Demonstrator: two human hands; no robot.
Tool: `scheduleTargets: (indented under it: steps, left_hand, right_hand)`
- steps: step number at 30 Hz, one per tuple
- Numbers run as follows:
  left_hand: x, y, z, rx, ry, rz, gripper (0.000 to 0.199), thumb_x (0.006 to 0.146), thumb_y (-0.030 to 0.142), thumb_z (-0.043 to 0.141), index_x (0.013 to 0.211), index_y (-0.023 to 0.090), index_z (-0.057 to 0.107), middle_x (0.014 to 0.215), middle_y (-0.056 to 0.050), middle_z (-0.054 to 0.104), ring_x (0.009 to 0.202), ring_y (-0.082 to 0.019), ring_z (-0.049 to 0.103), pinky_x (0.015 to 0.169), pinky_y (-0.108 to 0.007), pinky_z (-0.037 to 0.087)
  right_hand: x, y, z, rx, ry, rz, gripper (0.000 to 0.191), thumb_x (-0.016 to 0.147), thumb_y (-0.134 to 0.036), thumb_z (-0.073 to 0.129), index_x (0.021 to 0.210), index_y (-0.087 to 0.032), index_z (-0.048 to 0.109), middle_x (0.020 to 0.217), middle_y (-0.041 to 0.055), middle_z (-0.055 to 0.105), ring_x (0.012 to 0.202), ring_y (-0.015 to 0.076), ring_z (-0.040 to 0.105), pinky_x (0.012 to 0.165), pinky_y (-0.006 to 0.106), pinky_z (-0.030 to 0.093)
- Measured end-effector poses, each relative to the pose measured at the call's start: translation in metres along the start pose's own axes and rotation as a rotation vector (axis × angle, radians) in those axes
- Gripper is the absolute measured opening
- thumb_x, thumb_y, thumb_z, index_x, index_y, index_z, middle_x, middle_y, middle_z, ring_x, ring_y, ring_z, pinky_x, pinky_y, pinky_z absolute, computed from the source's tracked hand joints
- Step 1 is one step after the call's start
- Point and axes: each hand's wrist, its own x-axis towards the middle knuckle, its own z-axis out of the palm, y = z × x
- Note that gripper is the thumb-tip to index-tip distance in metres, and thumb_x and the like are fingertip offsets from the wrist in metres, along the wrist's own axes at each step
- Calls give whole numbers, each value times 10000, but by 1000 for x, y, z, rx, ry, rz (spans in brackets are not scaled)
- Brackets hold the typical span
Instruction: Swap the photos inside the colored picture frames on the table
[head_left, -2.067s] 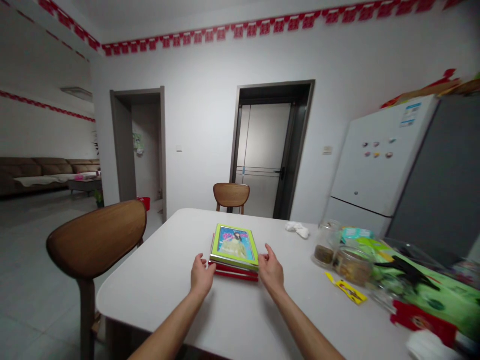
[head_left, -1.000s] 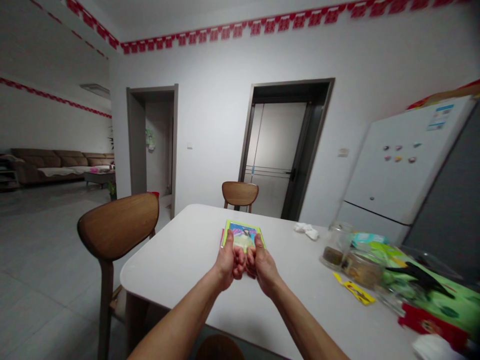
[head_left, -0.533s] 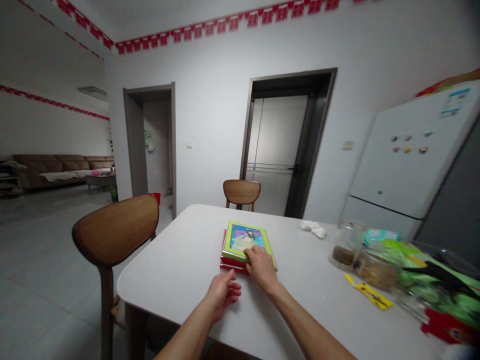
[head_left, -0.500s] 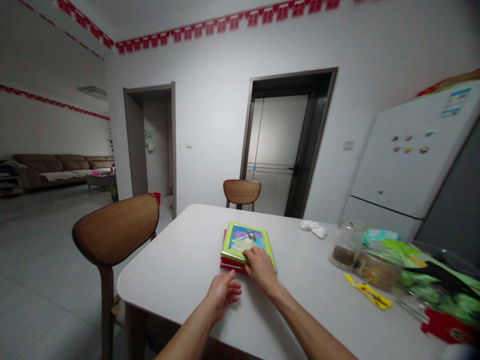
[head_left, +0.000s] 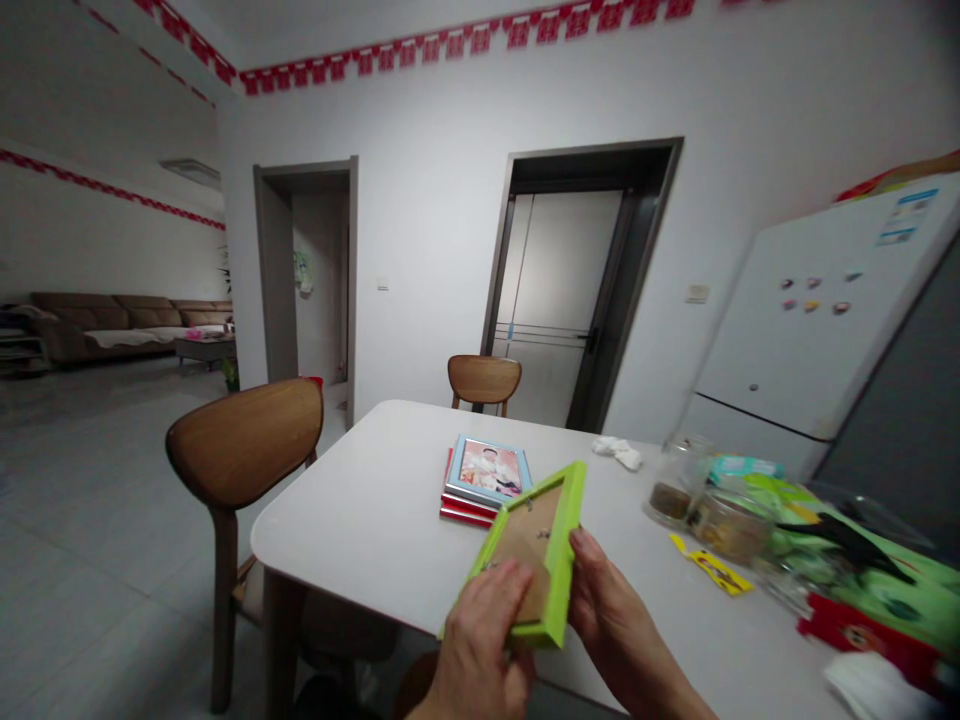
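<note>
Both hands hold a green picture frame [head_left: 568,530] above the table's near edge, tilted, with its brown backing facing me. My left hand [head_left: 484,635] grips the lower left part, its fingers over the backing. At the right side, my right hand [head_left: 611,610] has its thumb against the green edge, its other fingers partly hidden behind the frame. Beyond them, a light blue picture frame [head_left: 489,468] lies face up on top of red frames [head_left: 463,511] in a stack on the white table [head_left: 360,500]. The green frame hides the stack's near right corner.
Glass jars [head_left: 671,490], a yellow packet [head_left: 716,572], green bags [head_left: 885,590] and a red packet [head_left: 862,635] crowd the table's right side. A crumpled tissue [head_left: 617,452] lies at the back. Wooden chairs [head_left: 247,440] stand left and behind.
The green frame has been lifted off the stack, brought nearer and turned to show its back. Both hands now grip it. The light blue frame beneath has come into view.
</note>
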Motion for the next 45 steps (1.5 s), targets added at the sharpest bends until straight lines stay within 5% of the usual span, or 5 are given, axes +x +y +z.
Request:
scheduleTargets:
  steps: [9,14,19,27,45]
  left_hand:
    - [-53,-30,11,744,-105,433,291,818,265,446,1104,275,497,1042,-44,619,894,-223,592,697,-289,520]
    - [-53,-32,32,727,138,460,194,843,300,392,884,292,582,867,16,675,746,-201,625,581,-272,524]
    - [-60,-38,40,698,-14,441,157,821,281,429,895,256,565,925,14,658,824,-205,607,613,-257,514]
    - [-51,-25,0,496,-514,67,406,674,341,633,1041,247,488,1140,-20,550,1033,-207,496,906,-384,365]
    - [-50,-29,-27,368,-524,-222,417,586,386,702,913,195,528,1169,-54,520,1152,-203,373,1012,-440,87]
  right_hand:
    - [-2,56,-37,-66,-126,152,395,638,-234,484,1014,-118,513,870,87,659,752,211,613,675,318,460]
    - [20,76,-59,-678,-9,-17,415,595,-201,438,996,-126,514,875,81,647,781,202,595,700,290,447]
    - [23,82,-68,-1313,117,-195,440,611,-196,431,1029,-112,537,925,111,599,899,205,541,832,276,376]
    - [23,81,-63,-1482,29,-311,345,648,-141,414,925,-149,620,1136,114,495,1038,193,466,906,262,313]
    - [40,70,-51,-1551,8,-278,258,718,-201,412,834,-190,642,954,69,565,852,153,529,734,224,355]
